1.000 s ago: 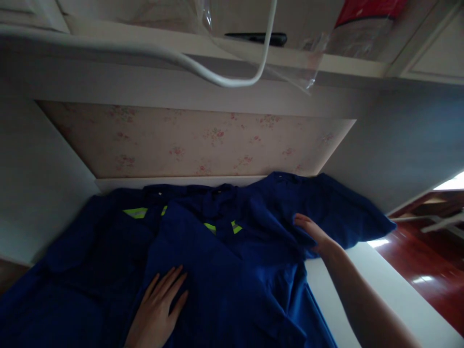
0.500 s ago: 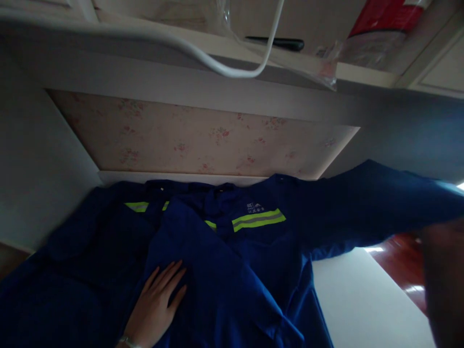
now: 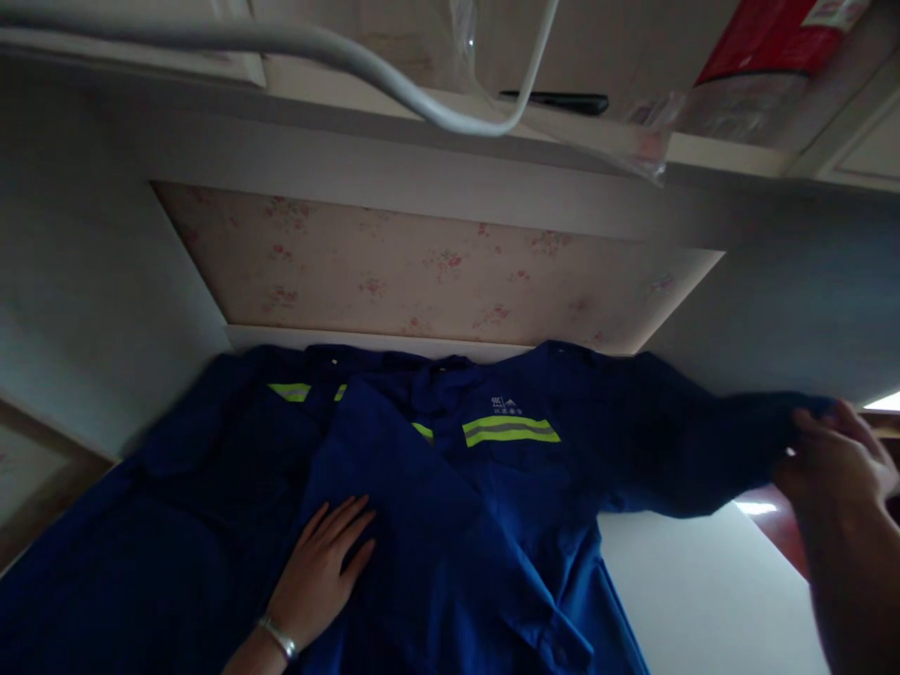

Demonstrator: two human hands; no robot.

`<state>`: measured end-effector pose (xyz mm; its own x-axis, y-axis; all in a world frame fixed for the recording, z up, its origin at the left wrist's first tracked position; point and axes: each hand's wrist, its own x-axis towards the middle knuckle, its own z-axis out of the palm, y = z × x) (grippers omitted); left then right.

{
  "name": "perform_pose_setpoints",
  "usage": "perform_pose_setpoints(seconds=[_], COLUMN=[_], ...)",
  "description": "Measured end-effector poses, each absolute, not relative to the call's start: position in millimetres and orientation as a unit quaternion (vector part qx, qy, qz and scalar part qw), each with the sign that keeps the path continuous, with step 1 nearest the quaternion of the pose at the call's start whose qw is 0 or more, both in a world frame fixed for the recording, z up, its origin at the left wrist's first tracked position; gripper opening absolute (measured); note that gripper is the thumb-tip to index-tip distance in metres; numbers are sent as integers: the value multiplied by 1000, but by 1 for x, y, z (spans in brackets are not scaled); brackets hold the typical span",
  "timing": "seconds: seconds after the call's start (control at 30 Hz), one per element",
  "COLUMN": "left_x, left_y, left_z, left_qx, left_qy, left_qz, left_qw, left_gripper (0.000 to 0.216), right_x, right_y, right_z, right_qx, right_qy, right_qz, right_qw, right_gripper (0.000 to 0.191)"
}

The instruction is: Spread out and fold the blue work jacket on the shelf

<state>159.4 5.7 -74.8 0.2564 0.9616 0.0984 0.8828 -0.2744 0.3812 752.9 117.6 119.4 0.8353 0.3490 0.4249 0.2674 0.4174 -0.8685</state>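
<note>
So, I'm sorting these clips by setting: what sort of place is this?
Most likely a room in a home, perhaps a bedroom. The blue work jacket lies on a white surface in a nook backed by floral wallpaper, under a shelf, with glossy reddish flooring alongside.

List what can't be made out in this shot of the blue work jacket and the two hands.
Head view only:
- Right hand: blurred; its grip on the sleeve end is unclear.
- Blue jacket: lower part cut off by the bottom edge; dim light hides folds.
- Chest logo: too small to read.
- Fabric beneath the left hand: covered.
- Red package: cut off at top.
</note>
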Motion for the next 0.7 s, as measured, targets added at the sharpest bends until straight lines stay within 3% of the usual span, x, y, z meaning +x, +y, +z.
perform_pose_setpoints(seconds=[0.1,0.23,0.27,0.33,0.4,0.43,0.5,0.7], left_x=[162,167,168,169,171,172,176,183], left_y=[5,0,-2,-5,-8,-9,-10,-16], left_z=[-66,-45,-38,-24,-13,-11,-11,-26], left_qx=[741,584,517,354,218,184,182,265], left_qy=[608,630,621,578,520,508,534,621], left_qz=[193,345,401,487,506,491,446,401], left_qw=[211,378,432,551,653,684,695,619], left_gripper=[40,46,53,69,80,81,78,70], right_x=[697,590,563,516,483,473,465,484], right_y=[117,78,64,36,13,5,-5,-17], right_z=[140,137,130,112,93,84,69,44], right_qx=[-529,-439,-412,-309,-243,-239,-283,-476], right_qy=[-242,-547,-664,-865,-915,-910,-884,-787], right_qz=[19,31,54,167,283,323,361,326], right_qw=[813,712,621,359,155,105,94,216], right_gripper=[68,50,43,44,44,43,37,31])
